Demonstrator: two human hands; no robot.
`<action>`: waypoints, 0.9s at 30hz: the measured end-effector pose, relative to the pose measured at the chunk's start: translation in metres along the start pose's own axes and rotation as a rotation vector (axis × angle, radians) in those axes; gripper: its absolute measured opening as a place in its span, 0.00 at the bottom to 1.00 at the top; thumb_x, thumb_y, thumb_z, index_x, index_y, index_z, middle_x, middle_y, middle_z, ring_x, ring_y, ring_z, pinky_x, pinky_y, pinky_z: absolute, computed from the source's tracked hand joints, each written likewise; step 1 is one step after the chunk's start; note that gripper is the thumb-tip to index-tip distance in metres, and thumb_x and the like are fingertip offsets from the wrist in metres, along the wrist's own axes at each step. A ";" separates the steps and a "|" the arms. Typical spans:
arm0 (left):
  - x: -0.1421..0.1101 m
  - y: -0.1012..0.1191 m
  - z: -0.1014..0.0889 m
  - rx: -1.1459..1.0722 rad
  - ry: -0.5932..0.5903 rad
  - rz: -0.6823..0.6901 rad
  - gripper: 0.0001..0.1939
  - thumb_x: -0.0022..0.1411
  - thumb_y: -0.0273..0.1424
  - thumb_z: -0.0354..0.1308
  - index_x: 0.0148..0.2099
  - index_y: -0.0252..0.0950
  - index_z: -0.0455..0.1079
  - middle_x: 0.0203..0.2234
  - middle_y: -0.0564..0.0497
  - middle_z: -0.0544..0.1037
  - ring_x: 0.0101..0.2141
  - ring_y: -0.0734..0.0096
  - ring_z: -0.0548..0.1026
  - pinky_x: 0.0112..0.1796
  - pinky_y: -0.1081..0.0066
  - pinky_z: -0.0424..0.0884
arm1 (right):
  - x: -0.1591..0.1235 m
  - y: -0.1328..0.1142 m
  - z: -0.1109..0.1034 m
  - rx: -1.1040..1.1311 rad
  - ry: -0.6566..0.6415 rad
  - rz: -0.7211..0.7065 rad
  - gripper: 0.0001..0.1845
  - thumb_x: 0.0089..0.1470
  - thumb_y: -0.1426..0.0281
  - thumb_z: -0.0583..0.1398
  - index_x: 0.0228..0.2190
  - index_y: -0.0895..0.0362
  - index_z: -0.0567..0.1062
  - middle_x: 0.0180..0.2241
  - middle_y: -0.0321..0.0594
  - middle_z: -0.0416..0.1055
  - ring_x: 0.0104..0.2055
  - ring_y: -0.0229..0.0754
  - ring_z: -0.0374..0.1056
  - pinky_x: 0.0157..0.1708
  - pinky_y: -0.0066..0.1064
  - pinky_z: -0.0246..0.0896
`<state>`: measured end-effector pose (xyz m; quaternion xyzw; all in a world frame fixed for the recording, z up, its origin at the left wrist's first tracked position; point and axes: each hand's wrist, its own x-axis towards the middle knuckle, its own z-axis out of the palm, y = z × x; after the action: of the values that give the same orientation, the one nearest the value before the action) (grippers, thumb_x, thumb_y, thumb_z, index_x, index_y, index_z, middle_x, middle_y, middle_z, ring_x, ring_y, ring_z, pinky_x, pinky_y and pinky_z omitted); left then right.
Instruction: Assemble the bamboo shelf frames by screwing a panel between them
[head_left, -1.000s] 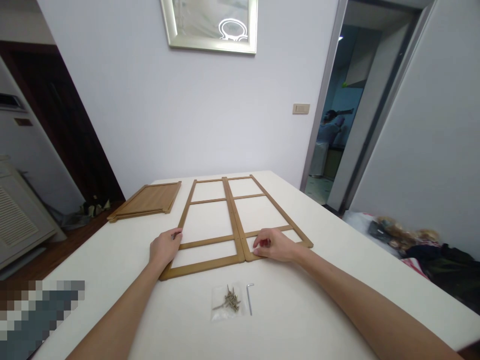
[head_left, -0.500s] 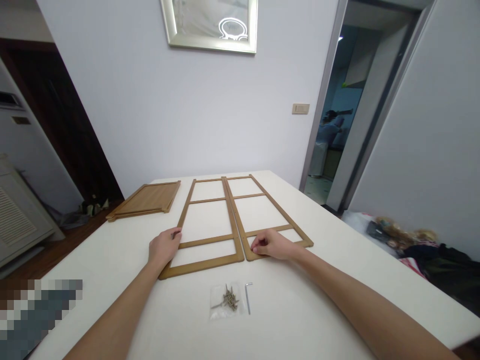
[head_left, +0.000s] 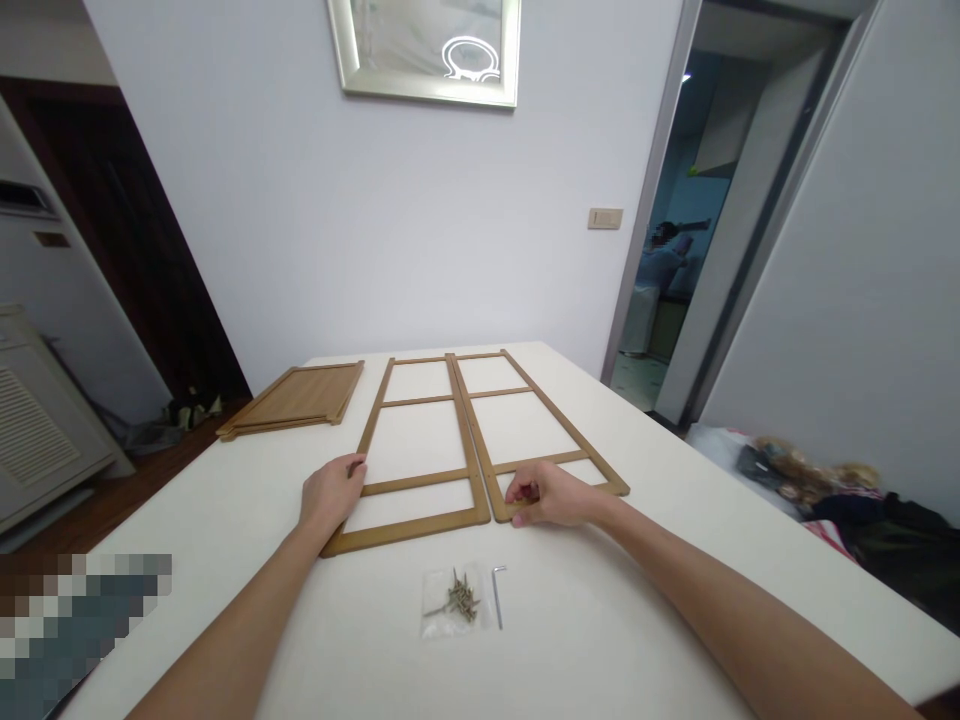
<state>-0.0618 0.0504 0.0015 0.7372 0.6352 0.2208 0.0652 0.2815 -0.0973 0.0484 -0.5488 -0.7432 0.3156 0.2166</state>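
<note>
Two brown wooden ladder-like frames lie flat side by side on the white table, with a narrow gap between them. My left hand (head_left: pixel 332 497) is curled round the outer rail of the left frame (head_left: pixel 420 525). At the near end of the right frame (head_left: pixel 562 417), my right hand (head_left: pixel 551 493) grips the near rail between thumb and fingers; the thumb shows on the near side. Closer to me lies a clear plastic bag with several screws (head_left: pixel 462 598). A silver hex key (head_left: pixel 498 600) rests just right of the bag.
Flat wooden panels (head_left: pixel 300 395) are stacked at the table's left edge. The white table (head_left: pixel 600 620) meets the wall at the back. Bags and clothes (head_left: pixel 825 490) lie beyond its right side. A person (head_left: pixel 660 265) is in the room through the doorway.
My right thumb has moved toward me over the near rail of the right frame, and the fingers have shifted slightly. My left hand keeps its place on the left frame.
</note>
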 end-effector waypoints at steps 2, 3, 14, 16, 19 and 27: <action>-0.001 0.001 -0.001 0.000 0.002 0.001 0.20 0.63 0.37 0.47 0.50 0.39 0.75 0.45 0.48 0.81 0.45 0.54 0.77 0.46 0.63 0.70 | 0.000 0.000 0.001 0.014 0.027 -0.015 0.17 0.40 0.61 0.70 0.32 0.58 0.79 0.29 0.36 0.70 0.31 0.38 0.64 0.29 0.28 0.56; -0.002 0.001 -0.002 0.000 0.004 0.003 0.20 0.63 0.36 0.47 0.50 0.39 0.75 0.45 0.48 0.81 0.45 0.54 0.78 0.45 0.63 0.70 | 0.001 -0.001 0.001 0.021 0.044 -0.016 0.16 0.40 0.61 0.70 0.31 0.58 0.80 0.30 0.36 0.70 0.31 0.38 0.64 0.30 0.29 0.57; -0.028 0.058 -0.022 -0.086 -0.045 0.257 0.18 0.64 0.38 0.48 0.45 0.40 0.77 0.39 0.49 0.82 0.42 0.60 0.77 0.44 0.68 0.69 | 0.003 0.001 0.007 0.054 0.099 -0.039 0.17 0.39 0.60 0.70 0.31 0.58 0.82 0.29 0.38 0.73 0.31 0.39 0.65 0.29 0.29 0.57; -0.044 0.078 -0.023 -0.144 -0.187 0.380 0.16 0.62 0.42 0.51 0.38 0.43 0.78 0.30 0.54 0.81 0.33 0.65 0.77 0.35 0.71 0.70 | 0.003 0.000 0.006 0.043 0.090 -0.051 0.17 0.41 0.60 0.70 0.32 0.57 0.82 0.30 0.38 0.73 0.31 0.40 0.66 0.29 0.29 0.57; -0.064 0.099 -0.021 -0.273 -0.403 0.553 0.15 0.56 0.43 0.58 0.38 0.40 0.78 0.32 0.50 0.78 0.33 0.64 0.75 0.34 0.69 0.68 | 0.002 -0.001 0.006 0.038 0.078 -0.057 0.17 0.42 0.60 0.69 0.33 0.57 0.83 0.31 0.39 0.74 0.32 0.39 0.66 0.30 0.29 0.58; -0.071 0.106 -0.010 -0.456 -0.497 0.572 0.10 0.54 0.39 0.60 0.31 0.38 0.77 0.29 0.52 0.70 0.31 0.67 0.70 0.32 0.70 0.64 | 0.004 0.002 0.010 0.048 0.062 -0.049 0.16 0.42 0.60 0.69 0.33 0.56 0.83 0.31 0.38 0.74 0.31 0.39 0.66 0.29 0.28 0.58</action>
<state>0.0232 -0.0394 0.0334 0.8808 0.3054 0.1805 0.3135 0.2746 -0.0958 0.0399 -0.5343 -0.7417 0.3108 0.2603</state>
